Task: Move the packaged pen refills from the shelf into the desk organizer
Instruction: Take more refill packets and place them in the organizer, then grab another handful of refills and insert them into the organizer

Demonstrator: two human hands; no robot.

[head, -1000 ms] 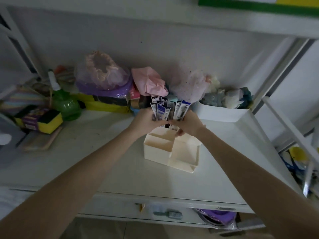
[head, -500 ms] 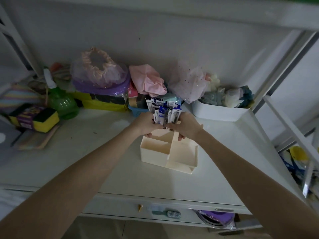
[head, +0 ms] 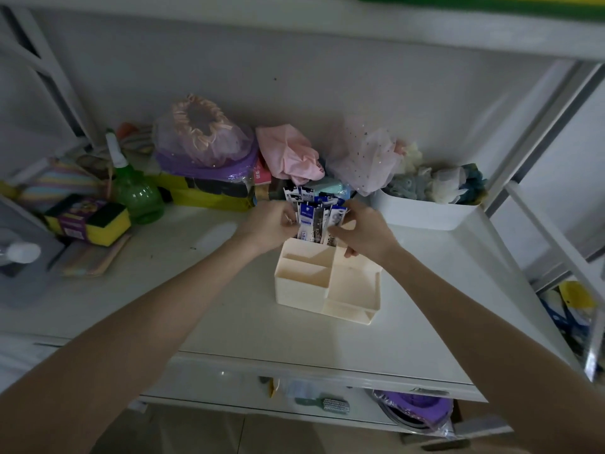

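Both hands are meeting over the back part of the cream desk organizer (head: 327, 283), which is standing on the white tabletop (head: 229, 322). The left hand (head: 268, 224) is gripping the bundle of packaged pen refills (head: 314, 214) from the left side, and its fingers are curling closed around the packets. The right hand (head: 363, 231) is pressing on the same bundle from the right side, with its fingers also bending around the packets, and the thumb is reaching down near the organizer's rim. The refills are standing nearly upright between the two hands, with their lower ends going into the rear compartment of the organizer and their printed tops, blue, white and black, sticking out above the hands. How deep the packets are sitting in the compartment I cannot tell, because the hands are covering it. The front compartments of the organizer are showing only their bare cream walls.

Behind the hands, near the wall, a pink cloth (head: 288, 152) is lying, and a white bin (head: 425, 213) is standing to the right of it. To the left, a green spray bottle (head: 137, 191) is standing well apart from the organizer, beside a yellow sponge pack (head: 88, 219).
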